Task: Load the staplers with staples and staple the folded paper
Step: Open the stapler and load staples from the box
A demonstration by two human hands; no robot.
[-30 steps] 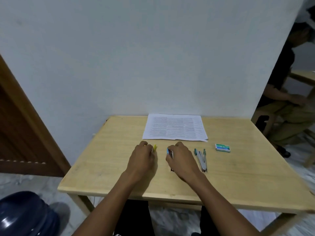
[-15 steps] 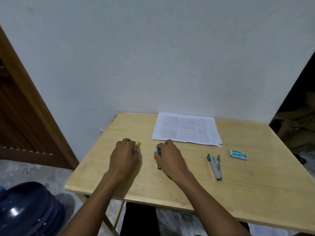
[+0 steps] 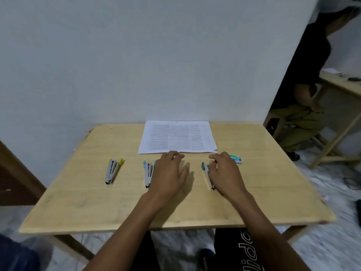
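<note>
Three opened staplers lie in a row on the wooden table (image 3: 78,202): a yellow-tipped stapler (image 3: 113,171) on the left, a blue-tipped stapler (image 3: 147,174) in the middle and a green-tipped stapler (image 3: 206,174) on the right. My left hand (image 3: 169,174) lies flat with relaxed fingers just right of the blue stapler, hiding its right side. My right hand (image 3: 224,173) rests over the green stapler with loosely bent fingers and covers most of it. The printed paper (image 3: 177,136) lies flat at the table's far edge. A small green staple box (image 3: 236,159) sits beyond my right hand.
A pale wall stands right behind the table. At the right a seated person (image 3: 300,114) is next to another wooden table (image 3: 343,85). A dark wooden door (image 3: 11,173) is at the left, and a dark blue object (image 3: 13,257) sits on the floor at the lower left.
Both hands have moved right: the left off the yellow stapler to beside the blue one, the right off the blue one onto the green. The yellow and blue staplers now lie uncovered.
</note>
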